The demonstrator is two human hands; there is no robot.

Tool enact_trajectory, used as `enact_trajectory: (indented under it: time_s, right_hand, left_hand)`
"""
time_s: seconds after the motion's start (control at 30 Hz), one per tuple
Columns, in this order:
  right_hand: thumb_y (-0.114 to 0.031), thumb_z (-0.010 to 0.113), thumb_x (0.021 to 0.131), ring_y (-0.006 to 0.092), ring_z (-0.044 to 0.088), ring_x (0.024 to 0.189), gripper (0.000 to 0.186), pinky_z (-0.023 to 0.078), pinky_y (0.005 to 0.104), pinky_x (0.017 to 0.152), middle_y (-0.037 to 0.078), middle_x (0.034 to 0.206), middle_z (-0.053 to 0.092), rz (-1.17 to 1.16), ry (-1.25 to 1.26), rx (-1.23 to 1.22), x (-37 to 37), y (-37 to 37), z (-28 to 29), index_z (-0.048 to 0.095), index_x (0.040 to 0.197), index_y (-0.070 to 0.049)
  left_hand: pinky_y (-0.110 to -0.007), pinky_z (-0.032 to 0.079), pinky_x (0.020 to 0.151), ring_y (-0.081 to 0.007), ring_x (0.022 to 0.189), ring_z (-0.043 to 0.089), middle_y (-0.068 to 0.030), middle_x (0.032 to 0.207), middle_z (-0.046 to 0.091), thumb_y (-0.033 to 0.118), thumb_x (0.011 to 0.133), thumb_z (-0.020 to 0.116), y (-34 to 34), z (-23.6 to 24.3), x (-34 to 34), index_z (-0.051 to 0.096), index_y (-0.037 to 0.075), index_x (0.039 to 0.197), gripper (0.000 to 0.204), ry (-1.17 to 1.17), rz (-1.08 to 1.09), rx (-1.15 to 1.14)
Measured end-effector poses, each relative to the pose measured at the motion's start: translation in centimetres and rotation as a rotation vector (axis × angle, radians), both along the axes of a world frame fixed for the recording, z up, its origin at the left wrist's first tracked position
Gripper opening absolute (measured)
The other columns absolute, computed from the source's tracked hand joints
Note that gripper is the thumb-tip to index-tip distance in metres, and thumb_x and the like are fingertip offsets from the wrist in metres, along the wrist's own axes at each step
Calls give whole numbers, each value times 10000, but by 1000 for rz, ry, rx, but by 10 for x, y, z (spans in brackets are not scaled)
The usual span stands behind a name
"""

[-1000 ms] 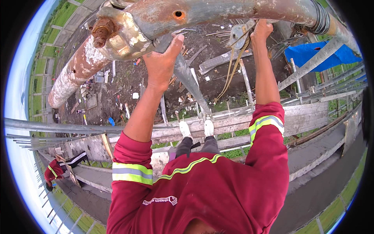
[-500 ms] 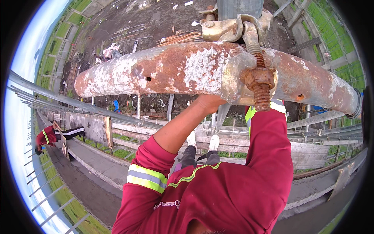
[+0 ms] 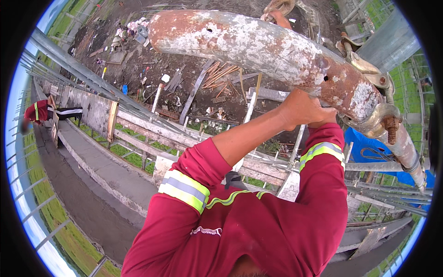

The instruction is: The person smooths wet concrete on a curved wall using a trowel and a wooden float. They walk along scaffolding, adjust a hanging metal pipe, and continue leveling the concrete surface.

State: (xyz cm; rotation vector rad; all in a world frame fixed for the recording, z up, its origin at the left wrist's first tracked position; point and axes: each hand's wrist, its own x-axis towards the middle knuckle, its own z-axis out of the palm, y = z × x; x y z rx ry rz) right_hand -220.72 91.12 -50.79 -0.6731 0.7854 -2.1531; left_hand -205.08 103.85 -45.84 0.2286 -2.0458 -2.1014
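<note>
A rusty, white-spattered scaffold pipe (image 3: 258, 44) slants across the upper view, close to me. My left hand (image 3: 304, 108) is closed just under the pipe's lower edge, against my right forearm; its fingertips and anything in them are hidden. My right forearm passes behind the pipe. Beyond the pipe's upper edge, my right hand (image 3: 278, 19) partly shows, fingers closed around a tan, curved metal scaffold coupler (image 3: 282, 7). Another coupler (image 3: 383, 115), with a rusty threaded bolt (image 3: 392, 129), clasps the pipe at the right, beside a grey upright pipe (image 3: 392, 41).
Long grey pipes (image 3: 78, 60) run along the left. A wooden plank wall (image 3: 87, 106) borders a wet concrete channel (image 3: 83, 194). Another person (image 3: 39, 111) bends over there. Rods and scrap boards (image 3: 217, 76) lie on the ground far below. A blue tarp (image 3: 364, 145) hangs at the right.
My view has swung, so the pipe tilts and the fixed coupler has shifted right. My left hand has come in beside my right forearm. The right hand and its coupler show above the pipe.
</note>
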Motion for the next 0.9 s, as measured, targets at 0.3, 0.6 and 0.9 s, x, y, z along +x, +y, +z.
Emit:
enact_trajectory:
  time_s: [0.3, 0.6, 0.9]
  right_hand:
    - [-147, 744, 847, 162, 638, 638, 221, 536, 308, 563, 52, 842, 672, -327, 103, 241, -74, 70, -43, 657, 1016, -33]
    - [-118, 758, 829, 159, 644, 640, 229, 541, 301, 556, 48, 858, 672, -623, 152, 189, -213, 16, -25, 652, 1013, -35]
    - [-81, 779, 797, 196, 666, 682, 250, 582, 354, 604, 93, 894, 676, -537, 107, 2, -227, -85, 26, 638, 979, 15]
  left_hand:
    - [-418, 238, 1186, -340, 1381, 395, -167, 1463, 475, 308, 756, 792, -2, 7, 4, 522, 87, 1388, 722, 130, 18, 245]
    - [-355, 352, 1121, -232, 1308, 500, -104, 1441, 537, 367, 762, 822, -3, 1, 6, 469, 76, 1439, 816, 69, -138, 401]
    - [-356, 353, 1124, -253, 1303, 504, -123, 1415, 554, 385, 767, 792, -2, -3, 11, 494, 65, 1413, 780, 193, -64, 269]
